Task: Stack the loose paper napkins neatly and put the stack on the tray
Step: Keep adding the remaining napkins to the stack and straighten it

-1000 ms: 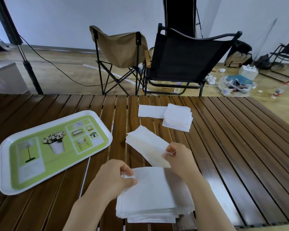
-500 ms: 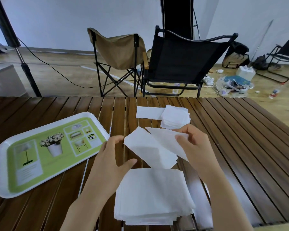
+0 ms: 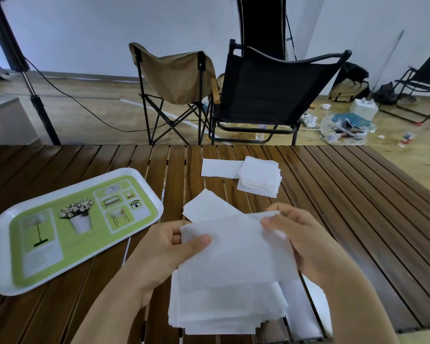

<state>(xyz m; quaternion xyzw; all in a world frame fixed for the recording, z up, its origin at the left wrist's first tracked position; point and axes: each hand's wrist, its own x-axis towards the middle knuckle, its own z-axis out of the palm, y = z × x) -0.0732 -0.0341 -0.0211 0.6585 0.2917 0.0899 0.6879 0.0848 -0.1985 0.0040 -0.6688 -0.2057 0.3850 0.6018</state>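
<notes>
— Above the near edge of the slatted wooden table (image 3: pixel 358 194), how are the hands held?

— A single white napkin (image 3: pixel 236 249) is held up between them. Its left edge is pinched by the left hand (image 3: pixel 159 254), with the thumb laid across the top face and the fingers curled beneath. Its far right corner is pinched by the right hand (image 3: pixel 305 244), thumb on top, the other fingers tucked behind the sheet.

— And how is the sheet seen to lie?

— It is held nearly flat, tilted slightly, directly over the near stack of napkins (image 3: pixel 224 309). The stack's edges are seen to be a little uneven at the near side. One loose napkin (image 3: pixel 206 207) is seen lying askew just beyond the held sheet.

— Where is the rest of the paper found?

— A smaller pile (image 3: pixel 260 180) is placed farther off, with a flat sheet (image 3: pixel 219 168) touching its left side.

— And the tray?

— The green-and-white tray (image 3: pixel 0 244) is set on the left part of the table, well apart from the stack; only its printed pictures are shown on it.
</notes>
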